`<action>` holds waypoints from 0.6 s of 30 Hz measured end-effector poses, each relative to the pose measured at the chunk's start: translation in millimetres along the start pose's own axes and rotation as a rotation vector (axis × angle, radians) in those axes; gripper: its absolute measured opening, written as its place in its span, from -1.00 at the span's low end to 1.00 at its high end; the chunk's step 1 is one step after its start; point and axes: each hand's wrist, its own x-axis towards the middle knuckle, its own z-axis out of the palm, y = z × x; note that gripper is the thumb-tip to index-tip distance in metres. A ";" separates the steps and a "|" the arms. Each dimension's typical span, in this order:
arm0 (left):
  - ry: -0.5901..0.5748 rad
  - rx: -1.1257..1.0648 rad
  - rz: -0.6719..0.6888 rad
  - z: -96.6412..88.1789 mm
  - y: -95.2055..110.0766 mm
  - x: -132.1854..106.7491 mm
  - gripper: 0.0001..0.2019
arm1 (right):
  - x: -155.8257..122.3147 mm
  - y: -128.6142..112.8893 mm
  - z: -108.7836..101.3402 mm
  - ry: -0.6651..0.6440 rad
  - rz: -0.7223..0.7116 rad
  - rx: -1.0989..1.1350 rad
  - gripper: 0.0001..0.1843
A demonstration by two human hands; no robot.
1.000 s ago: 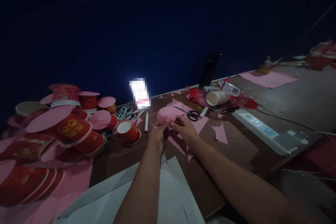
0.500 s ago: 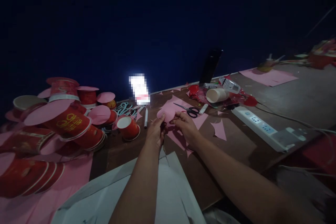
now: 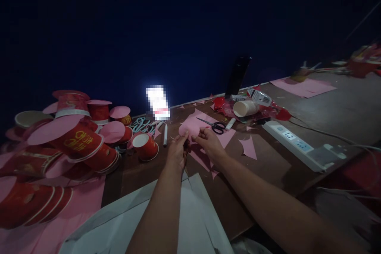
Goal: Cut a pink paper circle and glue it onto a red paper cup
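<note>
Both hands meet over the middle of the brown table (image 3: 268, 166). My left hand (image 3: 176, 154) and my right hand (image 3: 210, 144) each pinch the lower edge of a round pink paper piece (image 3: 189, 126), held a little above the table. Beneath it lie pink paper offcuts (image 3: 249, 147). Black-handled scissors (image 3: 214, 126) rest just behind my right hand. A white marker pen (image 3: 165, 134) and a red paper cup (image 3: 145, 146) on its side lie left of my left hand.
A heap of red paper cups with pink paper lids (image 3: 68, 139) fills the left. White sheets (image 3: 166, 222) lie at the near edge. A white power strip (image 3: 300, 147), a white cup (image 3: 245, 108), a plastic bottle (image 3: 259, 97) and a dark upright phone (image 3: 237, 75) stand right.
The hands and the pink round piece have shifted slightly toward the far side, and the piece tilted more upright. Nothing was let go.
</note>
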 end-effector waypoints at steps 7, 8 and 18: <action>-0.151 -0.036 -0.029 -0.2 -3.2 1.1 -0.59 | 1.3 2.9 -1.9 0.072 -0.060 -0.056 -0.52; -0.167 -0.052 -0.024 0.3 -3.6 1.4 -0.57 | 0.9 2.6 -1.6 0.070 -0.064 -0.069 -0.52; -0.161 -0.069 -0.019 -0.3 -4.8 4.2 -0.57 | 0.2 3.0 0.7 0.015 -0.034 -0.037 -0.52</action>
